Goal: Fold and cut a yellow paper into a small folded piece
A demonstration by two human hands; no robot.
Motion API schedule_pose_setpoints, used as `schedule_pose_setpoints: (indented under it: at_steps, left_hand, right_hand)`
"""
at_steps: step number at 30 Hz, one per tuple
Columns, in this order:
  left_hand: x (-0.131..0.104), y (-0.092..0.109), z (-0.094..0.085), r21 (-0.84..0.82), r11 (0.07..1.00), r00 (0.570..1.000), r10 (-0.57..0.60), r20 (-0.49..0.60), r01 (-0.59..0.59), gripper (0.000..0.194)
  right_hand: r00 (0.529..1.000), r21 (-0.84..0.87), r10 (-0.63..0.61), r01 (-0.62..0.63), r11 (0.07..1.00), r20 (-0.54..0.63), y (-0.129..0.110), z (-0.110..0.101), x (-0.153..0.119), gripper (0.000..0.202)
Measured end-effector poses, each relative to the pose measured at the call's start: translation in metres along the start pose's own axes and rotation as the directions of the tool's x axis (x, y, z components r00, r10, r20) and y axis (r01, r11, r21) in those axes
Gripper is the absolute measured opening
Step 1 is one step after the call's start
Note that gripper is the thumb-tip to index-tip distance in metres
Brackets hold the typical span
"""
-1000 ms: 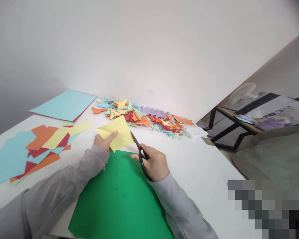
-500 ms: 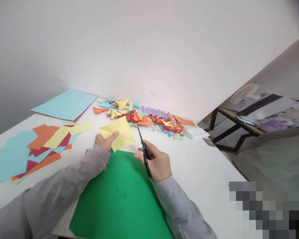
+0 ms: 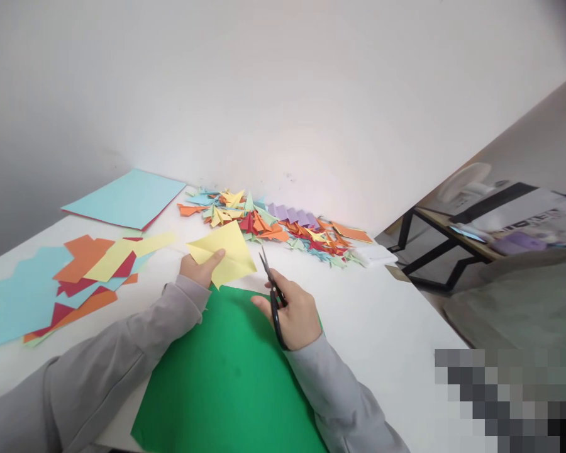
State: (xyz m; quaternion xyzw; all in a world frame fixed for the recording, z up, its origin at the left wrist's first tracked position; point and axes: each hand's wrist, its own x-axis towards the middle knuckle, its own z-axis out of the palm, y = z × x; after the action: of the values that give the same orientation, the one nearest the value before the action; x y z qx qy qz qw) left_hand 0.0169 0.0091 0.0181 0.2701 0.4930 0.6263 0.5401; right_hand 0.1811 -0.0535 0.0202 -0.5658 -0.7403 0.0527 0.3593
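Observation:
A creased piece of yellow paper (image 3: 229,248) is pinched in my left hand (image 3: 200,267), the thumb lying on its face. My right hand (image 3: 302,311) holds black-handled scissors (image 3: 272,292) with the blades slightly apart and pointing up toward the back of the table. The blade tips are just to the right of the paper and do not touch it. Beneath both hands lies a green sheet (image 3: 231,371) on the white table (image 3: 372,327).
At the left are overlapping colored paper scraps (image 3: 89,277). Light blue sheets (image 3: 127,198) lie behind them. Small folded paper pieces (image 3: 264,223) are heaped along the wall. A black-framed table (image 3: 434,251) stands at the right.
The scissor blades have opened a little, and my right hand has shifted slightly down. My left hand and the yellow paper have stayed in place.

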Motion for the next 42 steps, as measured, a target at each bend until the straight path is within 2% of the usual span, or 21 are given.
schedule_pose_setpoints:
  at_steps: [3,6,15,19,26,33,42]
  left_hand:
    - [0.001,-0.002,-0.001,-0.004,1.0,1.0,0.003,0.012,-0.003,0.027]
    - [0.002,-0.004,-0.001,-0.002,1.0,1.0,0.014,0.02,-0.014,0.029]
    - [-0.004,0.001,0.001,0.068,0.996,0.998,0.061,-0.008,-0.06,0.029]
    - [-0.008,0.0,0.002,0.118,0.99,0.997,0.079,0.027,-0.082,0.029]
    - [-0.002,-0.011,0.0,0.036,0.999,0.997,-0.015,0.079,0.012,0.039]
    - [0.003,-0.015,-0.001,0.01,1.0,0.997,-0.029,0.074,0.029,0.034]
    - [0.004,-0.016,-0.001,0.0,0.999,0.996,-0.046,0.071,0.046,0.036]
  right_hand:
    - [0.999,-0.107,-0.037,0.038,0.993,0.013,-0.002,0.002,0.0,0.053]
    - [0.998,-0.144,-0.03,0.038,0.989,0.057,-0.004,0.001,0.0,0.051]
    - [0.997,-0.122,-0.021,0.03,0.992,0.076,-0.005,-0.001,0.0,0.055]
    - [0.998,-0.115,-0.023,0.03,0.993,0.061,-0.004,-0.001,0.001,0.059]
    - [0.998,-0.102,-0.061,0.058,0.993,-0.026,-0.002,0.0,0.001,0.061]
    - [0.996,-0.099,-0.08,0.075,0.992,-0.049,0.001,0.001,0.002,0.061]
    - [0.993,-0.117,-0.102,0.094,0.989,-0.062,0.002,0.001,0.002,0.061]
